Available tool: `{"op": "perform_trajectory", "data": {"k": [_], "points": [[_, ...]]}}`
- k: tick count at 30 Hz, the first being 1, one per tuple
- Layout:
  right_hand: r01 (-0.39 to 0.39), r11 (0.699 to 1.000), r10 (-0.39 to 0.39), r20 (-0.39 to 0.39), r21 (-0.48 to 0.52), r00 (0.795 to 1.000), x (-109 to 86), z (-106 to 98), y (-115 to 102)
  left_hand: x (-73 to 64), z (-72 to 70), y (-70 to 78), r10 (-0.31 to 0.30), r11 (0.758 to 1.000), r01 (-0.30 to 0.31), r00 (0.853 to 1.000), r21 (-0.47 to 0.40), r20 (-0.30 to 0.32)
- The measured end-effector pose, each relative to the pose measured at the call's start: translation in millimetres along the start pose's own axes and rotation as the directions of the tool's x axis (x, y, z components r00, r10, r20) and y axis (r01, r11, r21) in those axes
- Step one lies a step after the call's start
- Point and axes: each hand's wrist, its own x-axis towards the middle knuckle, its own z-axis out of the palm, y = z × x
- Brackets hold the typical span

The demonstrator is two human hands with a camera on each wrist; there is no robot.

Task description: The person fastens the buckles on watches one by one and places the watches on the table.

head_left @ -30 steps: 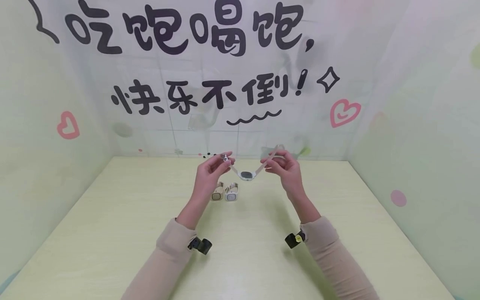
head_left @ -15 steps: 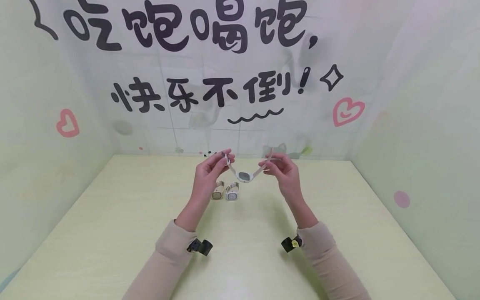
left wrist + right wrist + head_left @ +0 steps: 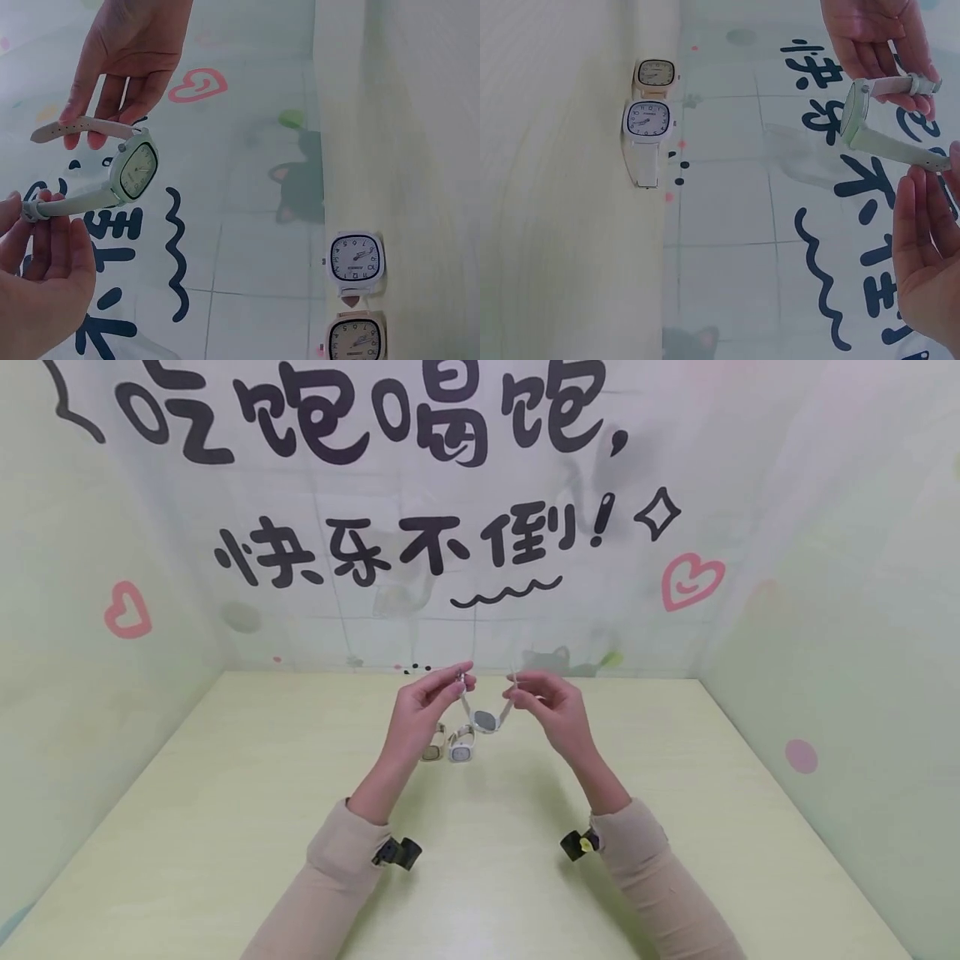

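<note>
A wristwatch with a pale strap and a squarish dial (image 3: pixel 485 721) hangs in a V between the two hands, above the table. My left hand (image 3: pixel 423 706) pinches the buckle end of the strap between thumb and fingers. On the other side, my right hand (image 3: pixel 558 706) pinches the strap end with the holes, whose tip (image 3: pixel 45 133) sticks out past the fingers in the left wrist view. The strap is unfastened. Below and behind the left hand, a white watch (image 3: pixel 648 120) and a beige watch (image 3: pixel 655 73) stand side by side on the table.
The pale wooden tabletop (image 3: pixel 480 860) ends at a back wall (image 3: pixel 300 643) with black lettering and pink hearts. Side walls (image 3: pixel 832 635) rise at left and right. Each sleeve cuff carries a small black camera (image 3: pixel 408 853).
My right hand has moved left, toward the left hand, bringing the strap ends closer together. The watch's dial has sunk slightly and shifted left. The left hand has hardly moved.
</note>
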Motion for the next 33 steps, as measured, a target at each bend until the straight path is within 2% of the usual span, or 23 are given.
{"op": "perform_trajectory", "data": {"k": [6,11,15,24,29,33], "points": [[0.048,0.983,-0.038,0.059,-0.179,0.998,6.2,3.9,-12.0,6.0,-0.7,9.2,0.050,0.993,-0.056,0.997,0.102,0.063],[0.050,0.960,-0.024,0.097,-0.276,0.995,9.5,5.2,-15.2,9.6,-1.5,11.7,0.051,0.986,-0.065,0.994,0.154,0.098],[0.054,0.949,-0.015,0.125,-0.310,0.992,9.6,6.2,-14.5,9.6,-1.0,9.9,0.037,0.979,-0.059,0.993,0.196,0.113],[0.113,0.919,-0.052,0.167,-0.379,0.984,10.1,10.2,-15.0,8.4,-1.8,9.3,0.003,0.961,-0.028,0.996,0.274,0.093],[0.148,0.892,-0.073,0.188,-0.427,0.979,11.3,11.2,-15.1,8.9,-5.2,7.2,-0.011,0.935,-0.026,0.995,0.353,0.101],[0.142,0.887,-0.065,0.186,-0.439,0.980,11.8,13.3,-13.5,8.2,-6.8,2.9,-0.012,0.920,-0.032,0.994,0.390,0.109]]}}
